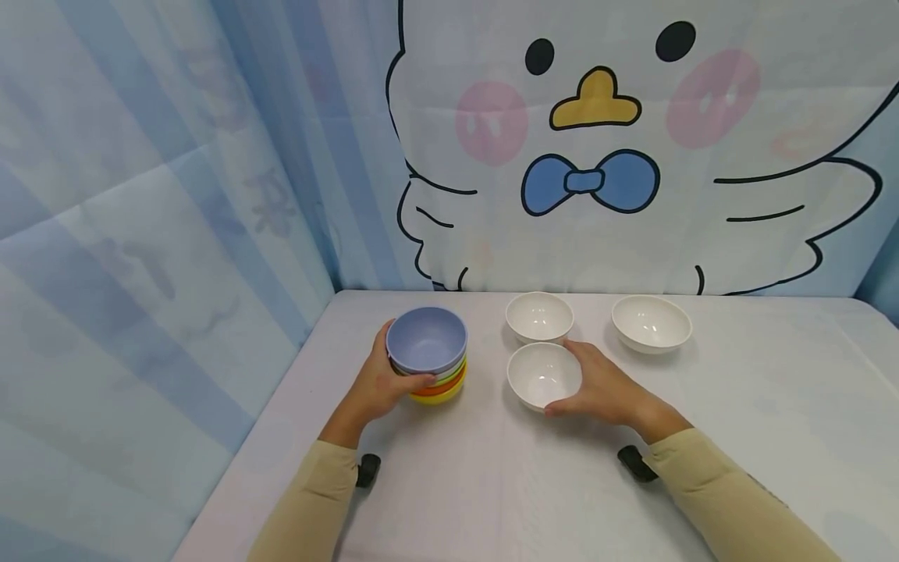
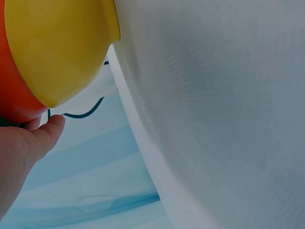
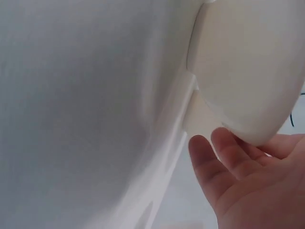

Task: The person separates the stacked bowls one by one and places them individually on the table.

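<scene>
My left hand grips the side of a stack of nested bowls, thumb toward the near side. On top is a periwinkle-blue bowl; below it show green and orange rims, with a yellow bowl at the bottom. To the right, my right hand holds the nearest white bowl by its right side, thumb in front and fingers behind. In the right wrist view, the fingertips lie beside the underside of that bowl. Whether either hand bears any weight, I cannot tell.
A second white bowl stands just behind the held one. Farther right is a third white bowl. All are on a table with a white cloth. A printed curtain rises behind and along the left edge.
</scene>
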Motion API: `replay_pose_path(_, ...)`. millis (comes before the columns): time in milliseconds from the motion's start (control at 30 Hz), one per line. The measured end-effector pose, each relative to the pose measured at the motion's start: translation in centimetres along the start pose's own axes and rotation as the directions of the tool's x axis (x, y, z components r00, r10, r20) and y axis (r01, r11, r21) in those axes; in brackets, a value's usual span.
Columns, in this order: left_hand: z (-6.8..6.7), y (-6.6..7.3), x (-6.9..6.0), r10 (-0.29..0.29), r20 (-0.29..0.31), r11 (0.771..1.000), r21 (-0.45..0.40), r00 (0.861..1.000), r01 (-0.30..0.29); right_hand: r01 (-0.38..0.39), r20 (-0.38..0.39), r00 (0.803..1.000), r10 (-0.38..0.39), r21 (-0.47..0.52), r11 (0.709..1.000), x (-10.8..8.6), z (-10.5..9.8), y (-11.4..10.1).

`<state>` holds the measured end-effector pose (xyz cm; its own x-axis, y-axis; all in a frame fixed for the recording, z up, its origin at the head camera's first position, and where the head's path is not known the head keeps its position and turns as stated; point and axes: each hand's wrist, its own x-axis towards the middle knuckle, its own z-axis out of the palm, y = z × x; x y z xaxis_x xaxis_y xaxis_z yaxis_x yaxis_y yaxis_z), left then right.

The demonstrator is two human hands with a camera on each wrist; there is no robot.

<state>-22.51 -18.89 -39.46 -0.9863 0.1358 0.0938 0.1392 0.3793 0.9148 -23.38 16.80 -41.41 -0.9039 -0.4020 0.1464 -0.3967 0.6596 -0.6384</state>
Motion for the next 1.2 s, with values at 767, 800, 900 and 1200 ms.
replay_pose_path(767,0.0,0.0,0.0,0.005,0.010,1.000,-0.022,1.000,-0.005,-0.035,0.018,0.999,0.035,-0.023,0.999,0.3,-0.2,0.4)
replay_pose_path(800,0.0,0.0,0.0,0.006,0.011,1.000,-0.025,1.000,-0.006,-0.038,0.020,0.999,0.038,-0.023,0.999,0.4,-0.2,0.4)
replay_pose_path(900,0.0,0.0,0.0,0.006,0.012,1.000,-0.026,1.000,-0.006,-0.045,0.023,0.999,0.045,-0.015,0.999,0.5,-0.1,0.4)
replay_pose_path(1200,0.0,0.0,-0.1,0.020,0.004,0.999,-0.028,1.000,-0.020,-0.068,0.013,0.998,0.068,0.025,0.997,0.6,-1.0,-0.8)
